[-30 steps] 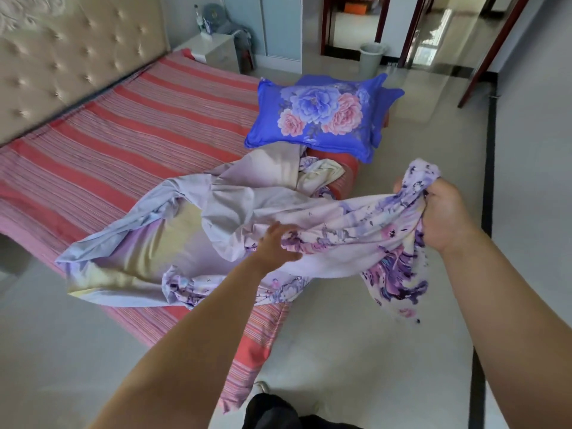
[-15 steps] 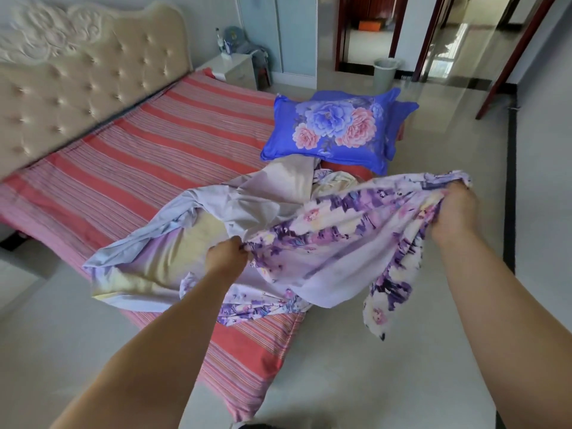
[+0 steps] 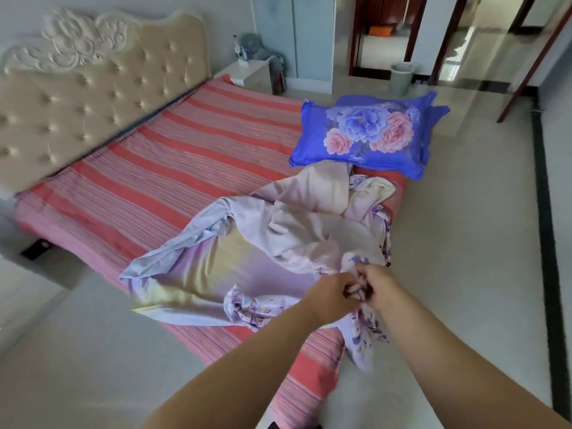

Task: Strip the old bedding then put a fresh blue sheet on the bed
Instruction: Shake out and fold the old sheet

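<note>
- Gripping bunched floral sheet (image 3: 278, 243): left hand (image 3: 332, 294) and right hand (image 3: 376, 284), fingers curled, close together.
- Sheet heaped on striped mattress (image 3: 154, 181); blue pillow (image 3: 365, 134) beyond.

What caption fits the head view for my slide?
Both hands, left and right, bunch the lilac floral sheet over the striped mattress.

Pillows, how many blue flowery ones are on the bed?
2. One blue flowery pillow lies on the bed's far corner; a second pillow peeks out from under it, mostly hidden. More could be under the crumpled sheet.
</note>
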Tool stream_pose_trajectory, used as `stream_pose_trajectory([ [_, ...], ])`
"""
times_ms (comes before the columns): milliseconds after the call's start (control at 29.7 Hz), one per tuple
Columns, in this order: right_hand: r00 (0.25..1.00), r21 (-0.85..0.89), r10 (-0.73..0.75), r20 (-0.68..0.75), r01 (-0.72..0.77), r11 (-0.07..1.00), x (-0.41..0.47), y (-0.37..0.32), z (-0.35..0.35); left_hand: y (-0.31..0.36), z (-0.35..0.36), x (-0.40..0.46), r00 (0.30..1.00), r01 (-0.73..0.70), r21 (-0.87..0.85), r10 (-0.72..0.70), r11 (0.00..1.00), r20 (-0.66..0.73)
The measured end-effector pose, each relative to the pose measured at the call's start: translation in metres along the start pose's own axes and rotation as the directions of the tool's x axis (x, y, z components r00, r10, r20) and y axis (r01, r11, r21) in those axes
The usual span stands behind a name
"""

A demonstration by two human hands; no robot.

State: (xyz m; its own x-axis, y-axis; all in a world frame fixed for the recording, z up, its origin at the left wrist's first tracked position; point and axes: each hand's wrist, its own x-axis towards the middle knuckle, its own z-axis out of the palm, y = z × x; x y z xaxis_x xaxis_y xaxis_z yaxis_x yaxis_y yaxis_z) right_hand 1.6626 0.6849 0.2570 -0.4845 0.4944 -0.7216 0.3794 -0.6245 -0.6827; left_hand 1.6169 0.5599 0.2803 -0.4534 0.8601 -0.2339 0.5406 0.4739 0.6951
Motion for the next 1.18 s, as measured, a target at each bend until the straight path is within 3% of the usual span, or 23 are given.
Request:
stream_pose_trajectory([
  [67,0.997,0.254,-0.048,-0.066,0.064,0.965,0.009,0.007,0.015,-0.039,-0.002,-0.001,0.999,0.028,-0.029,-0.027,0.999,0.027],
  [135,0.991,0.419,-0.128,0.042,0.099,0.903,0.004,0.002,0.026,-0.071,-0.01,-0.001,0.997,0.062,-0.101,-0.058,0.993,0.041],
  [202,0.967,0.536,-0.23,0.111,0.137,0.833,-0.008,-0.007,0.033,-0.099,-0.019,0.001,0.998,0.044,-0.164,-0.049,0.985,-0.028],
  [270,0.934,0.579,-0.331,0.134,0.197,0.791,-0.028,-0.023,0.036,-0.116,-0.027,0.011,0.994,0.064,-0.125,-0.074,0.99,-0.076],
  [371,0.893,0.631,-0.425,0.15,0.244,0.736,-0.06,-0.05,0.046,-0.124,-0.036,0.034,0.995,0.098,-0.082,-0.098,0.992,0.001],
  [472,0.881,0.568,-0.431,0.194,0.257,0.782,-0.075,-0.068,0.047,-0.121,-0.048,0.055,0.99,0.045,-0.098,-0.058,0.994,-0.133],
  [573,0.864,0.431,-0.425,0.269,0.287,0.855,-0.071,-0.078,0.028,-0.12,-0.069,0.079,0.94,0.115,-0.048,-0.125,0.992,-0.318],
  [640,0.864,0.352,-0.419,0.278,0.314,0.882,-0.076,-0.085,0.017,-0.129,-0.079,0.106,0.963,0.165,0.08,-0.143,0.983,-0.229],
  [741,0.842,0.234,-0.427,0.329,0.366,0.901,-0.079,-0.097,0.005,-0.142,-0.086,0.134,0.982,0.147,0.384,-0.182,0.912,0.057],
  [842,0.865,0.135,-0.411,0.289,0.388,0.912,-0.06,-0.118,-0.01,-0.151,-0.091,0.143,0.963,0.09,0.415,-0.185,0.906,0.195],
  [910,0.906,0.098,-0.389,0.168,0.377,0.921,-0.039,-0.138,-0.023,-0.163,-0.101,0.144,0.958,0.097,0.395,-0.193,0.914,0.211],
  [977,0.919,0.084,-0.382,-0.099,0.391,0.917,-0.004,-0.158,-0.041,-0.181,-0.116,0.145,0.957,0.23,0.319,-0.274,0.92,0.099],
  [1045,0.839,0.005,-0.409,-0.358,0.44,0.898,0.032,-0.176,-0.051,-0.191,-0.136,0.144,0.916,0.385,0.127,-0.361,0.914,-0.174],
  [1112,0.756,-0.168,-0.491,-0.434,0.468,0.868,0.059,-0.191,-0.046,-0.185,-0.162,0.145,0.791,0.454,-0.022,-0.414,0.891,-0.451],
  [1179,0.687,-0.326,-0.624,-0.371,0.534,0.781,0.078,-0.209,-0.031,-0.161,-0.192,0.146,0.639,0.447,-0.141,-0.426,0.883,-0.641],
])
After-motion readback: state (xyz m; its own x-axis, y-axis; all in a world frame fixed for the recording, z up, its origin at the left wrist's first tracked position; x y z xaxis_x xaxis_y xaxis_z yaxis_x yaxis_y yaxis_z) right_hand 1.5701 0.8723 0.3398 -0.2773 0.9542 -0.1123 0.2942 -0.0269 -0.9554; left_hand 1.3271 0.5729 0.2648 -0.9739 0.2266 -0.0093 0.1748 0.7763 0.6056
